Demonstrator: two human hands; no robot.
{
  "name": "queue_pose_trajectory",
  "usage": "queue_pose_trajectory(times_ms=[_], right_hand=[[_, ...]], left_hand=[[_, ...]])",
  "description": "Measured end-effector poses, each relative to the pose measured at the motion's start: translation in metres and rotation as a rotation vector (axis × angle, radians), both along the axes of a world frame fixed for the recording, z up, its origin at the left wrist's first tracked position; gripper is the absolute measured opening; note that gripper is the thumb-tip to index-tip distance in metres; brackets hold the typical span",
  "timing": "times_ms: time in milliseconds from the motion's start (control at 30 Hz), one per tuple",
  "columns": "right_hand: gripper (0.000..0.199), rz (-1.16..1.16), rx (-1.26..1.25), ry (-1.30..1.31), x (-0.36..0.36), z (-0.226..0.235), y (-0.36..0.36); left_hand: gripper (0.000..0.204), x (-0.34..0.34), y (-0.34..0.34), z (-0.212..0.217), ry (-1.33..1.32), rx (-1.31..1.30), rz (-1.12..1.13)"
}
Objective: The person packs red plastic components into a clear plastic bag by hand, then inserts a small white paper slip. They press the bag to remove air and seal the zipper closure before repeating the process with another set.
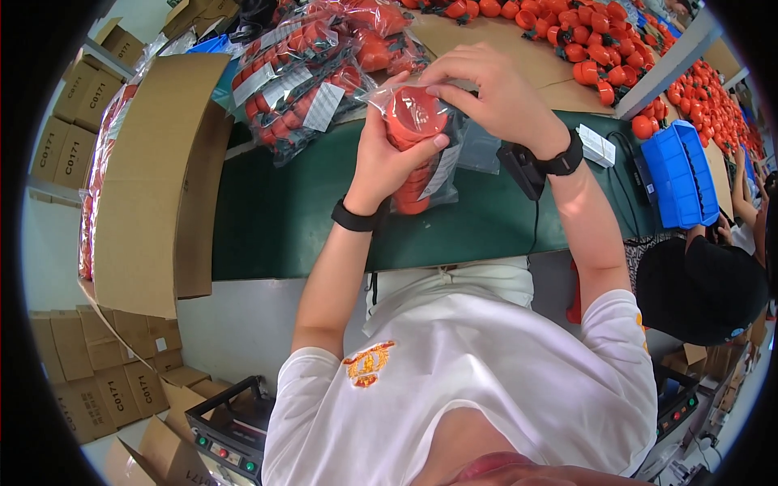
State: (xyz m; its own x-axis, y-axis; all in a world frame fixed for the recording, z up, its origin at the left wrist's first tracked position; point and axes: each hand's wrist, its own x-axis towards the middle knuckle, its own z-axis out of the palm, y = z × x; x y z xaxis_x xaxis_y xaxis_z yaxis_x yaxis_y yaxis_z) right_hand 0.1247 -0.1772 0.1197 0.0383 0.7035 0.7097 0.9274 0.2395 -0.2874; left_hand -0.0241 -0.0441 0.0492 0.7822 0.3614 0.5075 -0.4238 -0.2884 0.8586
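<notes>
A clear plastic bag (pixel 448 180) with a label on its side holds a stack of orange-red cups (pixel 415 113) over the green tabletop (pixel 279 223). My left hand (pixel 382 158) wraps round the bag from the left, its thumb across the front of the stack. At the bag's upper end, my right hand (pixel 493 91) is closed, thumb and fingers pinching the film at the rim beside the top cup. Several filled, labelled bags (pixel 296 85) lie piled just beyond my left hand. Near my right wrist sits a small black device (pixel 523 170) with a cable.
At the left stands an open cardboard carton (pixel 154 178), with stacked boxes (pixel 77 138) behind. Loose orange-red cups (pixel 596 44) heap along the far right, past a grey post (pixel 668 65). A blue bin (pixel 679 174) and white labels (pixel 596 146) are at right, near a person in a black cap (pixel 701 287).
</notes>
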Motion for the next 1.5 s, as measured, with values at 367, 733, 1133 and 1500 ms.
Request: queue_pose_trajectory(times_ms=[367, 733, 1133, 1500], right_hand=[[0.010, 0.023, -0.007, 0.119, -0.002, -0.001, 0.005], [0.025, 0.051, 0.163, 0.920, 0.006, -0.017, -0.004], [0.039, -0.160, 0.168, 0.764, -0.029, -0.046, 0.007], [0.045, 0.077, -0.032, 1.166, -0.007, -0.056, -0.023]], left_hand=[[0.083, -0.001, 0.003, -0.003, 0.028, -0.051, 0.021], [0.060, -0.001, 0.014, -0.011, 0.044, -0.398, -0.033], [0.051, 0.003, 0.004, -0.009, 0.080, -0.408, -0.040], [0.037, -0.006, 0.013, 0.011, 0.027, -0.576, 0.020]])
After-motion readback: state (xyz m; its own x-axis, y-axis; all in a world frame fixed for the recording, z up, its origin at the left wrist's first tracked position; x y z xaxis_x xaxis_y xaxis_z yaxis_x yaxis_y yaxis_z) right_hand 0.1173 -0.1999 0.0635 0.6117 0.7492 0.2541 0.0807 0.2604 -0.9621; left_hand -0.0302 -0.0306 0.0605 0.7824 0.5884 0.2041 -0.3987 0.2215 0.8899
